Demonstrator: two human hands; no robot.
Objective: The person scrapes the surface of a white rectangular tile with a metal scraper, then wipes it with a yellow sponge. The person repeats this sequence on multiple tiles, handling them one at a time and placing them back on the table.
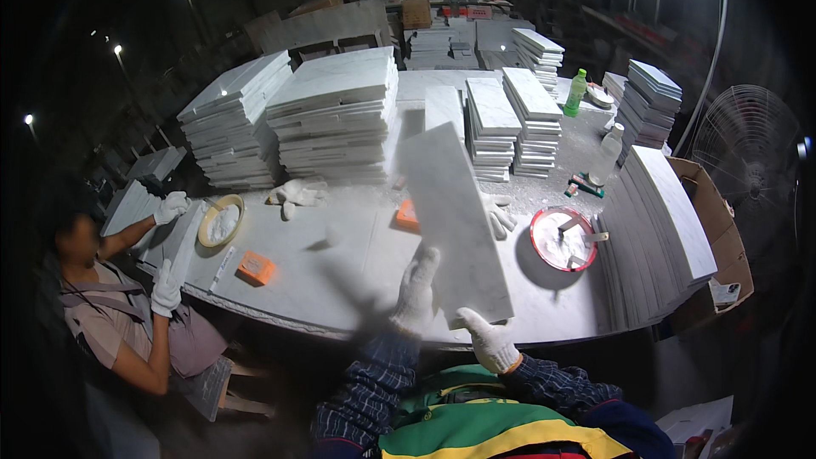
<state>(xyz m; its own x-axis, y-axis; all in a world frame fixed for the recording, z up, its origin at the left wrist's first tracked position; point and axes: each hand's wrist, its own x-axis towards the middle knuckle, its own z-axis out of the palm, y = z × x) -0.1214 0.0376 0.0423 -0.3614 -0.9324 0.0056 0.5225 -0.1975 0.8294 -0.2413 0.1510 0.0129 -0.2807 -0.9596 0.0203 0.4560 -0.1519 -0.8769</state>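
A long white-grey marble tile (454, 223) is held up, tilted, above the front of the worktable (319, 280). My left hand (417, 287), in a white knit glove, grips its left edge. My right hand (489, 338), gloved the same way, has its thumb on the tile's near end; its other fingers are hidden beneath. Partly covered by the tile are an orange block (407, 215) and a loose white glove (500, 215). To the right stands a red-rimmed bowl (534, 248) of white powder or paste, with putty knives (570, 224) in it.
Tall marble tile stacks (331, 121) line the back; another stack (663, 229) rises at right beside a cardboard box (714, 204) and a fan (755, 166). Bottles (605, 156) stand behind the bowl. A gloved co-worker (121, 306) sits at left near a yellow bowl (237, 229) and an orange block (255, 268).
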